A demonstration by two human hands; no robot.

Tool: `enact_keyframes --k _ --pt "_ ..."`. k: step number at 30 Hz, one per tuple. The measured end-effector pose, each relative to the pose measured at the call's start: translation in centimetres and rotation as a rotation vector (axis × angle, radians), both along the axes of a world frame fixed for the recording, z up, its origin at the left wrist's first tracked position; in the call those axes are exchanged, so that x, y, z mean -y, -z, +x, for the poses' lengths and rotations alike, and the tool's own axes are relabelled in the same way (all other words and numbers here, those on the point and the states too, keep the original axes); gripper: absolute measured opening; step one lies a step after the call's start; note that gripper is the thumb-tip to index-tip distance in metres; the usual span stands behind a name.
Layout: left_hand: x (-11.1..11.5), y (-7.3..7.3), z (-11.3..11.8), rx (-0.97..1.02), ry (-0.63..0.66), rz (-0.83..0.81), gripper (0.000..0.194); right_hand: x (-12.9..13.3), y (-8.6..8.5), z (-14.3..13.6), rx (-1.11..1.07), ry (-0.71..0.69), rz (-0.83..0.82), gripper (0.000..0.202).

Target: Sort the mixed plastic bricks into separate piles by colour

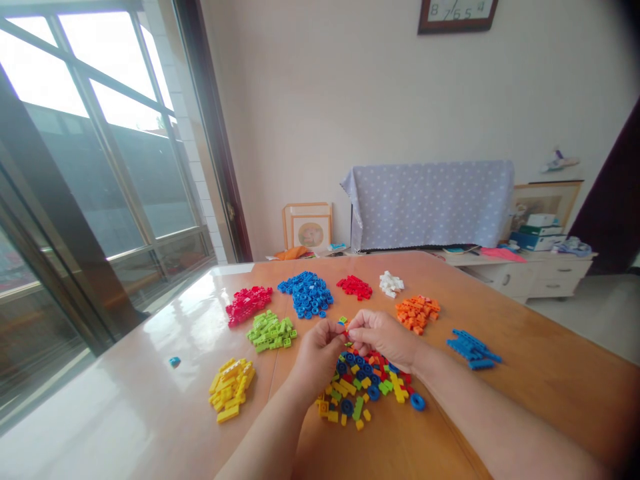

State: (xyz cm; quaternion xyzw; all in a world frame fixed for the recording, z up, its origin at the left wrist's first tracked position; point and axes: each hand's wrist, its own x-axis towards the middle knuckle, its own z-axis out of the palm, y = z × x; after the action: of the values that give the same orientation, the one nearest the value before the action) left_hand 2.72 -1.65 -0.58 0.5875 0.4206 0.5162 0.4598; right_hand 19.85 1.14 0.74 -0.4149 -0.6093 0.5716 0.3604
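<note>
My left hand and my right hand meet over the table, both closed in a pinch with fingertips almost touching. A bit of red from a small building brick shows between the fingertips; its shape is mostly hidden. Right below and behind them spreads a mixed pile of building bricks in yellow, blue, green, red and orange, with blue wheel-like rings among them. My right forearm and fingers cover part of this pile.
Sorted heaps ring the pile: yellow, lime green, dark pink, blue rings, red, white, orange and long blue bricks. One blue piece lies alone on the table at left.
</note>
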Motion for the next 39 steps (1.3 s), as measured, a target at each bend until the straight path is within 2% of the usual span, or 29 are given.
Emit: enact_keyframes --k 9,18,23,29,33,39 --pt "-0.3 0.6 0.2 -0.156 -0.099 0.099 0.013 -0.2 0.4 -0.3 -0.047 0.047 0.008 0.016" --pt "-0.1 0.2 0.1 -0.241 -0.146 0.151 0.011 0.1 0.1 -0.6 -0.095 0.048 -0.033 0.022" --pt "-0.5 0.6 -0.2 -0.196 -0.131 0.106 0.011 0.1 0.0 -0.3 -0.093 0.008 -0.044 0.024" --pt "-0.6 0.7 -0.3 -0.201 -0.126 0.101 0.010 0.1 0.6 -0.9 0.078 0.068 0.111 0.017" --pt "-0.7 0.7 -0.4 -0.179 -0.133 0.101 0.008 0.0 1.3 -1.2 0.108 0.047 0.157 0.018" --pt "-1.0 0.9 -1.0 0.038 -0.083 -0.011 0.014 0.3 1.1 -1.4 0.107 0.055 0.245 0.023"
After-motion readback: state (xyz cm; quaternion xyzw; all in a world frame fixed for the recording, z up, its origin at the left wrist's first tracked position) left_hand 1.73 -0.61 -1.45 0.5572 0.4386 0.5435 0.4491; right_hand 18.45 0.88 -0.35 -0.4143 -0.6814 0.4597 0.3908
